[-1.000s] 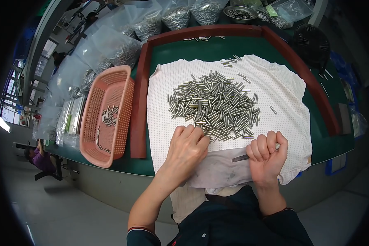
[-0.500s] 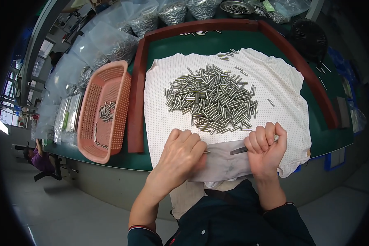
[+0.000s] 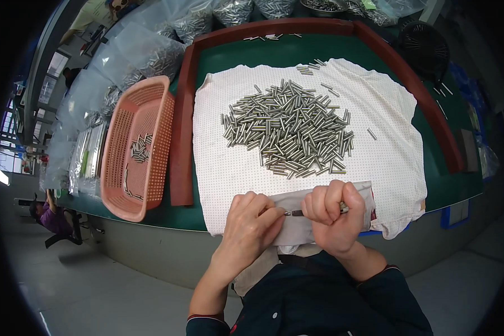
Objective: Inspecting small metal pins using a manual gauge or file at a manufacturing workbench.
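My left hand (image 3: 251, 223) is closed, pinching a small metal pin (image 3: 287, 213) between thumb and forefinger. My right hand (image 3: 337, 215) is a fist around a slim tool whose dark, narrow blade (image 3: 298, 213) points left and meets the pin's end, or nearly so. The tool's pale handle end (image 3: 343, 208) peeks out of the fist; its exact kind is hard to make out. Both hands are above a grey cloth (image 3: 297, 232) at the table's near edge. Just beyond them, a heap of metal pins (image 3: 288, 131) lies on a white dotted cloth (image 3: 218, 185).
A pink plastic basket (image 3: 161, 140) with a few pins stands left of the red-brown wooden frame (image 3: 183, 140). Clear bags of metal parts (image 3: 162, 59) line the left and back. A black round object (image 3: 424, 50) sits at the far right. Another person (image 3: 56, 218) sits far left.
My right hand has moved left with the tool, bringing its blade to the pin at my left hand. More of the grey cloth shows on the right.
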Available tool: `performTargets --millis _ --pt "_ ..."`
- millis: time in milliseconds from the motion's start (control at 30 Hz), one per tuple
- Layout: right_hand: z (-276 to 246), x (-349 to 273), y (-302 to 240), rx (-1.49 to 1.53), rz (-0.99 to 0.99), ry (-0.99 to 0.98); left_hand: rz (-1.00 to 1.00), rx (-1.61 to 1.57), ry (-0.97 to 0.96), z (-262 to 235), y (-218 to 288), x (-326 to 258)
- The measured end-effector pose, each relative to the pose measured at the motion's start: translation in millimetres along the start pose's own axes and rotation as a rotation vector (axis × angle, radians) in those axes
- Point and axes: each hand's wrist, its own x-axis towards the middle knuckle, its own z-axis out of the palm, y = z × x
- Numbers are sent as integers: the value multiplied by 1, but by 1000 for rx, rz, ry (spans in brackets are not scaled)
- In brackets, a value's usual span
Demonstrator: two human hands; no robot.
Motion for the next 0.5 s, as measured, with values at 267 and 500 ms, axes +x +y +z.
performTargets --millis 267,500 --pt "-1 1 3 115 1 9 15 -30 4 1 -4 -1" --pt "2 1 5 76 -6 7 52 -70 -15 0 -7 1"
